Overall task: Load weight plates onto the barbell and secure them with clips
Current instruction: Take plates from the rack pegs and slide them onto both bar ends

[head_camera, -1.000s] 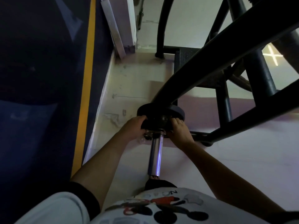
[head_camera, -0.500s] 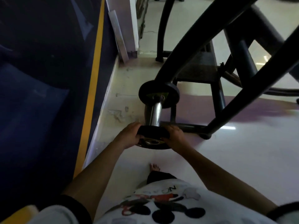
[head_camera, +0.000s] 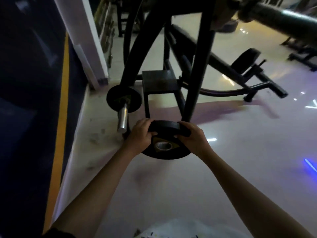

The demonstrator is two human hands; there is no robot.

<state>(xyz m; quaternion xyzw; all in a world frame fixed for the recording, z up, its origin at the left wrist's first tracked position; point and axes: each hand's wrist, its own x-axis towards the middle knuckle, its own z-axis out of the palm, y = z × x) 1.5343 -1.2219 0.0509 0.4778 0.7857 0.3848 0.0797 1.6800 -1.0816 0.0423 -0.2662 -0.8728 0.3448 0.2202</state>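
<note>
Head camera looks down on a round black weight plate with a steel-lined centre hole (head_camera: pixel 165 137). Both hands hold it just to the right of the short chrome barbell sleeve (head_camera: pixel 123 117), nearer the person than the sleeve's free end. The left hand (head_camera: pixel 139 136) and right hand (head_camera: pixel 193 137) take opposite sides of the rim. Their fingers (head_camera: pixel 143 123) curl over the top edge and the thumbs press on the near face. This two-sided grip likely keeps the hole square for lining up with the sleeve. Further up the sleeve, a second black plate (head_camera: pixel 133 98) is already threaded on. The held plate's far face is hidden, and dim light and blur smear the yellowish label round its hole. No clips can be made out, and the bar beyond the sleeve is lost behind the black steel machine frame (head_camera: pixel 200 66).
</note>
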